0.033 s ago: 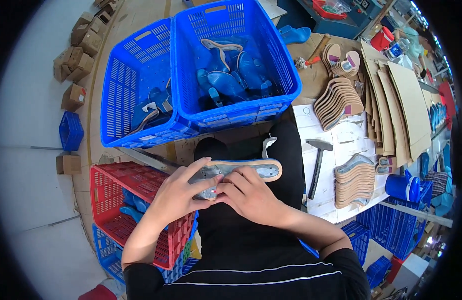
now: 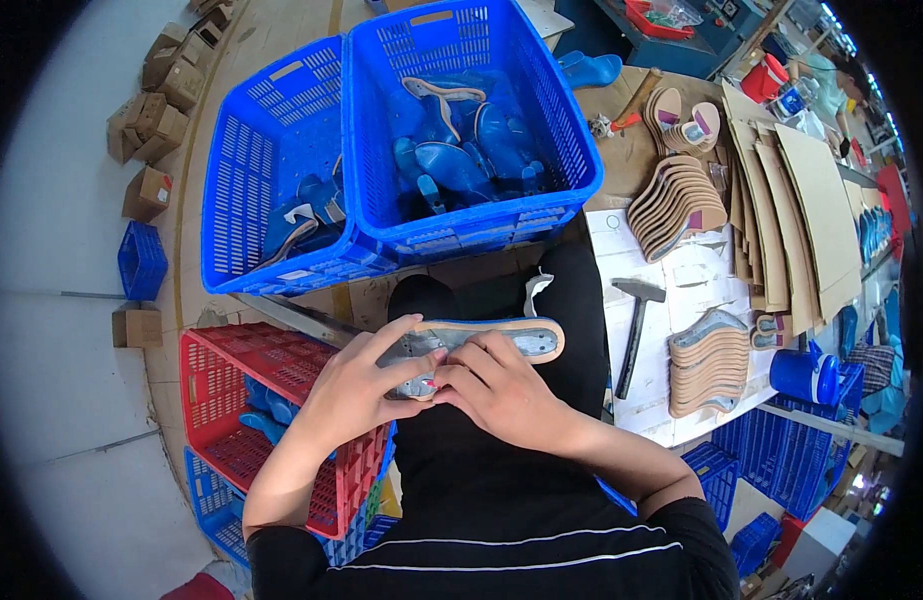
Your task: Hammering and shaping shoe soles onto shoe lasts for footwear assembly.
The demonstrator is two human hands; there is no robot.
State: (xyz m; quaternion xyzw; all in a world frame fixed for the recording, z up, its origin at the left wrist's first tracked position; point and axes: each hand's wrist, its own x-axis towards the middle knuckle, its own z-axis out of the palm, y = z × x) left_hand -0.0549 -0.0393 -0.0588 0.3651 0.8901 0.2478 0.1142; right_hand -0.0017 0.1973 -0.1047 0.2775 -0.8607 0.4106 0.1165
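The foot-shaped flat sole (image 2: 542, 342) is grey with small dark spots and a tan border. The large perforated plastic crate (image 2: 482, 224) is bright blue; the slotted plastic crate (image 2: 257, 347) is red. The black fabric shirt (image 2: 452, 515) bears two thin white lines. The cardboard sheets (image 2: 830, 220) are pale brown.

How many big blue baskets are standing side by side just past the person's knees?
2. The left basket and the right basket touch along one side, beyond the held sole. Any others stacked underneath would be hidden.
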